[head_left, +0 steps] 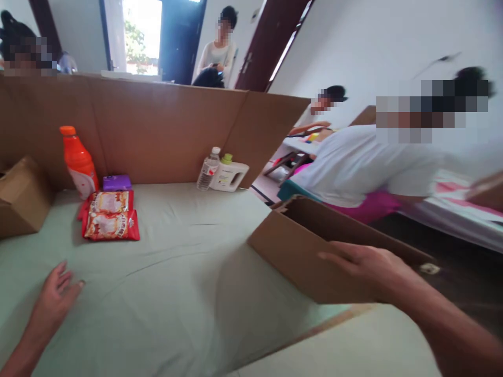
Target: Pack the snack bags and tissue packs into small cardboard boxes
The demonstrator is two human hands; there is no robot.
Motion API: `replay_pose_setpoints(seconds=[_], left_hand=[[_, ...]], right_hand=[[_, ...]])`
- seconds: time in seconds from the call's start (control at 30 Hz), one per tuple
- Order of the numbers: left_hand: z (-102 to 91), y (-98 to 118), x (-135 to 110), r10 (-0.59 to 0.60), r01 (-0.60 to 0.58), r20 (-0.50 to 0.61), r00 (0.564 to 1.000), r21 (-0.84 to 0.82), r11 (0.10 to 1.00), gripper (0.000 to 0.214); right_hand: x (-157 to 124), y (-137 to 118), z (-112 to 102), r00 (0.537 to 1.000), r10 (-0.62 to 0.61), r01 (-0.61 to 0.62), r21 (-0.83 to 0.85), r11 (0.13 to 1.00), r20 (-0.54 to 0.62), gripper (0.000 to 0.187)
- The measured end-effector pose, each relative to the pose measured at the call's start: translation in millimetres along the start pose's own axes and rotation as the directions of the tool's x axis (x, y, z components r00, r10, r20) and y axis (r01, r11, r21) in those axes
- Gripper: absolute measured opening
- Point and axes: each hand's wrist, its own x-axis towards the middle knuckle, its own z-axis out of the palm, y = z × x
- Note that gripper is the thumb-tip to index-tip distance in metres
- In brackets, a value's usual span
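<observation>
My right hand point(365, 264) grips the near wall of an open cardboard box point(291, 246) at the table's right edge, thumb outside and the other fingers over the rim, partly hidden. Over the cloth on the left, my left hand point(58, 293) has its fingers apart and holds nothing. Beyond it lie red snack packets point(112, 225), one overlapping another. A purple packet point(117, 183) and an orange bottle point(78, 162) with an orange cap stand behind them.
A clear water bottle point(208, 170) and a white jug point(230, 175) with a green cap stand by the cardboard screen point(168, 136). Another cardboard box point(23, 199) sits at the left. A person in a white shirt point(353, 162) sits beyond the right edge; others are farther back.
</observation>
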Motion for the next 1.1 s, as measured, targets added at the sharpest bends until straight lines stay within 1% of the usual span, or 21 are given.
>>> replay_pose_setpoints(seconds=[0.07,0.1,0.17,0.2,0.27,0.33,0.4,0.43,0.47,0.5,0.53,0.6,0.63,0.67,0.7,0.73,0.77,0.83,0.9,1.0,1.1], left_hand=[[-5.9,12.5,-23.1,0.020,-0.016,0.102,0.995,-0.043,0.999,0.092],[-8.7,20.7,-35.2,0.059,-0.048,0.159,0.985,-0.070,0.996,0.093],[-14.8,37.4,-59.2,0.213,-0.191,0.247,0.945,-0.111,0.975,0.096],[-18.4,44.3,-70.3,0.298,-0.271,0.281,0.912,-0.130,0.954,0.100],[-27.0,52.6,-88.6,0.417,-0.382,0.328,0.848,-0.169,0.909,0.116],[-36.6,52.5,-100.2,0.449,-0.401,0.355,0.820,-0.203,0.893,0.129],[-45.2,46.1,-105.1,0.419,-0.371,0.373,0.828,-0.198,0.907,0.133],[-48.2,41.9,-105.6,0.400,-0.357,0.380,0.834,-0.180,0.916,0.132],[-49.9,37.9,-105.2,0.385,-0.350,0.390,0.836,-0.161,0.923,0.132],[-50.2,34.7,-104.2,0.377,-0.348,0.402,0.834,-0.148,0.926,0.131],[-49.1,32.4,-102.7,0.377,-0.349,0.412,0.829,-0.145,0.926,0.130],[-43.5,31.0,-99.2,0.396,-0.353,0.426,0.814,-0.179,0.918,0.130],[-40.2,31.2,-97.5,0.412,-0.358,0.426,0.806,-0.204,0.911,0.129],[-37.1,31.4,-95.8,0.427,-0.364,0.424,0.798,-0.225,0.904,0.129],[-35.0,31.1,-94.0,0.439,-0.368,0.426,0.791,-0.240,0.898,0.129],[-34.1,30.1,-92.2,0.447,-0.373,0.427,0.786,-0.249,0.894,0.129],[-34.7,28.3,-90.4,0.450,-0.376,0.426,0.785,-0.250,0.892,0.130],[-40.2,22.3,-86.3,0.435,-0.373,0.412,0.801,-0.224,0.900,0.129],[-49.3,15.2,-82.5,0.410,-0.368,0.384,0.827,-0.180,0.912,0.126],[-62.2,7.6,-79.2,0.390,-0.367,0.364,0.846,-0.134,0.920,0.123],[-67.5,5.6,-81.6,0.380,-0.359,0.362,0.851,-0.126,0.925,0.125]], right_hand=[[-10.9,-44.7,15.4,0.975,-0.219,0.217,0.067,0.974,0.033,0.013],[-19.2,-73.6,21.7,0.926,-0.377,0.372,0.115,0.921,0.021,0.015],[-40.6,-138.8,31.1,0.740,-0.672,0.661,0.197,0.724,-0.012,0.018],[-52.9,-172.1,34.2,0.637,-0.771,0.749,0.224,0.624,0.019,0.019],[-77.4,-231.2,38.1,0.459,-0.884,0.847,0.256,0.466,0.089,0.025],[-97.2,-271.8,39.2,0.327,-0.931,0.889,0.280,0.362,0.165,0.027],[-107.4,-289.9,38.6,0.251,-0.948,0.894,0.327,0.305,0.196,0.023],[-108.1,-291.2,38.4,0.231,-0.956,0.889,0.359,0.284,0.182,0.017],[-106.1,-288.3,38.8,0.237,-0.963,0.881,0.389,0.268,0.127,0.011],[-101.9,-282.1,40.3,0.276,-0.960,0.872,0.409,0.268,0.042,0.014],[-96.0,-273.7,43.0,0.354,-0.933,0.857,0.419,0.299,-0.059,0.022],[-82.1,-253.7,53.7,0.611,-0.754,0.764,0.429,0.482,-0.240,0.025],[-75.4,-244.0,61.5,0.740,-0.608,0.664,0.452,0.596,-0.286,0.024],[-69.4,-235.5,70.8,0.841,-0.464,0.540,0.490,0.684,-0.279,0.025],[-64.4,-228.6,81.0,0.908,-0.360,0.417,0.544,0.728,-0.214,0.029],[-60.4,-223.6,91.6,0.944,-0.313,0.308,0.609,0.731,-0.102,0.036],[-57.1,-220.6,102.0,0.946,-0.323,0.214,0.672,0.710,0.040,0.044],[-50.0,-220.5,120.6,0.874,-0.391,0.055,0.743,0.668,0.287,0.054],[-37.6,-228.5,136.4,0.847,-0.395,0.003,0.739,0.674,0.357,0.060],[-3.4,-257.5,163.3,0.851,-0.448,0.179,0.648,0.740,0.276,0.061],[38.2,-305.9,202.2,0.772,-0.570,0.359,0.547,0.756,0.282,0.042]])
